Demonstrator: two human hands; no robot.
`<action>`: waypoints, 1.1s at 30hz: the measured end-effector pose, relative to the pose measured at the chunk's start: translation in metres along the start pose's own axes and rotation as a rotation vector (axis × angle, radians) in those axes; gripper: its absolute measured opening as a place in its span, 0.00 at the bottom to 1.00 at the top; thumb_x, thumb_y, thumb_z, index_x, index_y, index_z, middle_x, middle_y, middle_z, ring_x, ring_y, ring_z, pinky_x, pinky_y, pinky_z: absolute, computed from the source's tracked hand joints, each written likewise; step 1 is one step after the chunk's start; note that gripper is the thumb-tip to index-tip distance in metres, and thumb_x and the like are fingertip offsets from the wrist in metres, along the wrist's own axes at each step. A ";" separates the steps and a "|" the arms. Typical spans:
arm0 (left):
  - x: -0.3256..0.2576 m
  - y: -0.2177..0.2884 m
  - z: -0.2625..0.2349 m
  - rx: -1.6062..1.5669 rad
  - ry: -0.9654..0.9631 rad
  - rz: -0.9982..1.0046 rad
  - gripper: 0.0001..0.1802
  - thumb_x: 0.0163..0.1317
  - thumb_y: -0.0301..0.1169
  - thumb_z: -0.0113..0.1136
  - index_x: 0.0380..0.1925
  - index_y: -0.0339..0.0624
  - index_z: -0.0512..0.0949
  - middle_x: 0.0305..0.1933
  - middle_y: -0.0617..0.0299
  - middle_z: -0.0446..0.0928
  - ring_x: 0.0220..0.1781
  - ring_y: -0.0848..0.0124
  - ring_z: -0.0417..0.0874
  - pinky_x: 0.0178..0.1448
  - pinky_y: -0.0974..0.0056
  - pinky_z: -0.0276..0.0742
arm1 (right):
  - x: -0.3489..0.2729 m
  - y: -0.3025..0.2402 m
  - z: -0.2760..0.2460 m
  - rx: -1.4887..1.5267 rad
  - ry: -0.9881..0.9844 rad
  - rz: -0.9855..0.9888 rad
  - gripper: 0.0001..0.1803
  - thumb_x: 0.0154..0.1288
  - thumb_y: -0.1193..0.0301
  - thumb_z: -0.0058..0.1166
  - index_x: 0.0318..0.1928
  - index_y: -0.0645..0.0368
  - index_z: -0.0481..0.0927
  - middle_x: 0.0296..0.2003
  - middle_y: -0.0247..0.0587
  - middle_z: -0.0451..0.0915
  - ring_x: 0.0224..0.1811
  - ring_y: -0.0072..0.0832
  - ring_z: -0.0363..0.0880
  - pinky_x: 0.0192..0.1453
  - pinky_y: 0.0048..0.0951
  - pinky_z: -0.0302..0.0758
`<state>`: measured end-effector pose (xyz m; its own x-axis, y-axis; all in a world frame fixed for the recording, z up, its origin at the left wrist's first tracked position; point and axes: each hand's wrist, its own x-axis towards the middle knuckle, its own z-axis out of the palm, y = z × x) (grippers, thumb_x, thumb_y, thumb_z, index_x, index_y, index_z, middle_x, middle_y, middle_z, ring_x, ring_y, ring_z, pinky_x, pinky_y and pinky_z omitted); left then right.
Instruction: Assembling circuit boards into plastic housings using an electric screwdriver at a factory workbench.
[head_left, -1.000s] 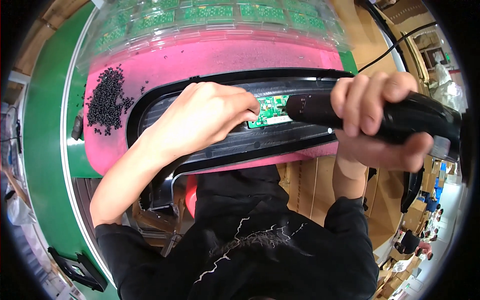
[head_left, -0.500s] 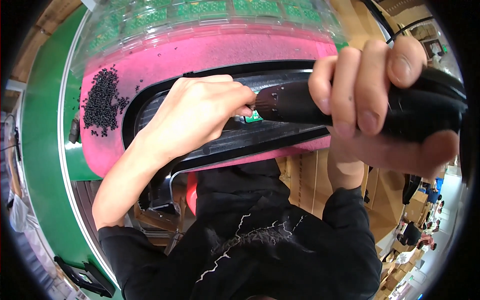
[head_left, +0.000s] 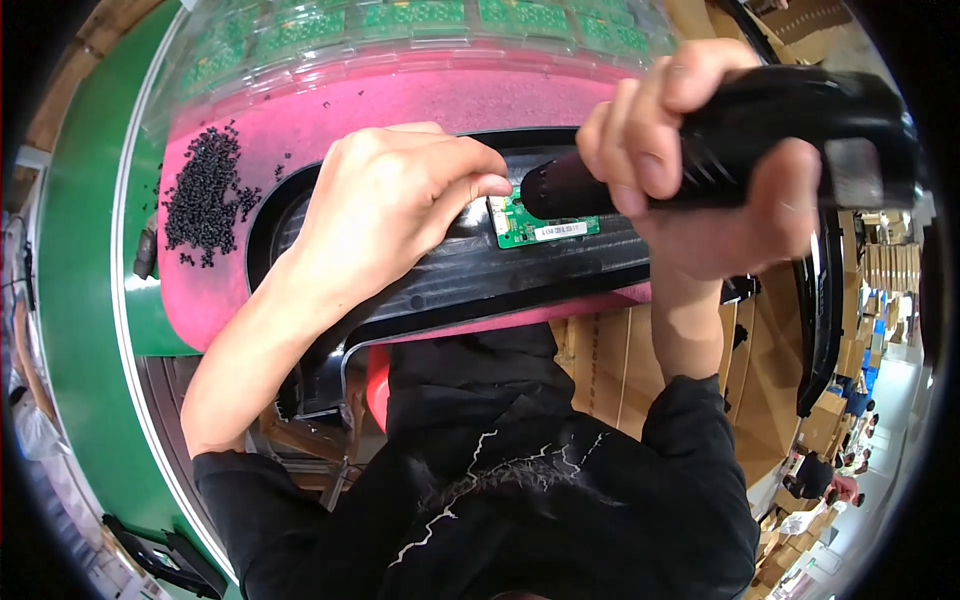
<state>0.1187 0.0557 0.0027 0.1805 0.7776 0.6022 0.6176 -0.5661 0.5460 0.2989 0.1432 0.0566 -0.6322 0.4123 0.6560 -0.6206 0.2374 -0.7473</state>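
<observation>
My right hand (head_left: pixel 645 150) is wrapped round a black electric screwdriver (head_left: pixel 860 110), its narrow end pointing left and down over a green circuit board (head_left: pixel 520 226). Whether the tip touches the board is hidden. The board, with a white label and a white connector, lies inside a long black plastic housing (head_left: pixel 440 300). At the board's left edge, the thumb and forefinger of my left hand (head_left: pixel 390 190) are pinched together. Anything between those fingertips is too small to make out.
Under the housing is a pink mat (head_left: pixel 190 310) on a green table (head_left: pixel 80 260). A heap of small black screws (head_left: pixel 205 195) lies at the mat's left. Clear plastic trays (head_left: pixel 410 30) of green circuit boards stand at the back. Cardboard (head_left: pixel 760 400) lies to the right.
The screwdriver and my right hand have shifted left and up, with the tool tilted differently. My left fingers have drawn slightly up, and more of the circuit board shows.
</observation>
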 end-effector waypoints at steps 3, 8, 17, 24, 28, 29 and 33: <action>0.000 0.000 -0.001 0.022 0.015 -0.101 0.05 0.53 0.23 0.67 0.31 0.37 0.82 0.24 0.56 0.79 0.25 0.63 0.79 0.30 0.63 0.73 | -0.006 0.009 0.000 -0.017 0.085 0.046 0.30 0.66 0.43 0.44 0.45 0.62 0.70 0.19 0.31 0.70 0.16 0.21 0.66 0.26 0.26 0.64; 0.002 -0.001 -0.001 -0.005 0.024 -0.092 0.05 0.53 0.22 0.66 0.31 0.35 0.82 0.25 0.55 0.79 0.27 0.62 0.80 0.32 0.62 0.74 | -0.007 0.019 -0.005 -0.061 0.109 0.121 0.27 0.67 0.46 0.42 0.43 0.60 0.70 0.19 0.32 0.68 0.16 0.22 0.65 0.26 0.28 0.64; 0.000 -0.006 0.000 0.041 -0.037 -0.178 0.07 0.55 0.23 0.65 0.35 0.35 0.81 0.27 0.51 0.80 0.31 0.57 0.83 0.36 0.60 0.75 | 0.003 0.030 -0.004 -0.139 0.010 0.239 0.23 0.65 0.51 0.50 0.42 0.60 0.69 0.19 0.34 0.68 0.17 0.22 0.63 0.26 0.25 0.64; -0.001 -0.002 -0.003 0.075 -0.123 -0.315 0.05 0.61 0.26 0.61 0.34 0.35 0.79 0.26 0.51 0.80 0.29 0.55 0.83 0.35 0.59 0.76 | 0.001 0.021 -0.005 -0.052 0.120 0.162 0.26 0.67 0.47 0.44 0.43 0.61 0.69 0.20 0.32 0.69 0.17 0.22 0.65 0.27 0.29 0.63; 0.002 0.002 -0.005 0.088 -0.134 -0.335 0.07 0.63 0.28 0.59 0.31 0.35 0.78 0.26 0.51 0.80 0.29 0.55 0.83 0.34 0.59 0.75 | 0.004 0.016 -0.003 -0.012 0.065 0.097 0.29 0.66 0.45 0.43 0.43 0.62 0.69 0.19 0.31 0.68 0.17 0.20 0.64 0.25 0.27 0.62; 0.002 0.002 -0.005 0.099 -0.143 -0.362 0.07 0.63 0.29 0.59 0.31 0.35 0.77 0.26 0.51 0.79 0.29 0.55 0.83 0.34 0.59 0.75 | 0.003 0.017 -0.002 -0.033 0.057 0.100 0.29 0.66 0.45 0.42 0.43 0.62 0.69 0.19 0.31 0.68 0.17 0.21 0.64 0.25 0.27 0.62; 0.003 0.002 -0.005 0.064 -0.154 -0.422 0.08 0.64 0.30 0.58 0.33 0.35 0.76 0.27 0.50 0.79 0.31 0.53 0.83 0.34 0.58 0.75 | -0.001 0.023 -0.003 -0.038 0.083 0.167 0.28 0.67 0.45 0.42 0.44 0.61 0.69 0.19 0.32 0.67 0.17 0.21 0.65 0.27 0.27 0.63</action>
<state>0.1167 0.0553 0.0087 0.0118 0.9710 0.2389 0.7064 -0.1771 0.6852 0.2867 0.1510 0.0385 -0.6834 0.5199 0.5125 -0.4914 0.1915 -0.8496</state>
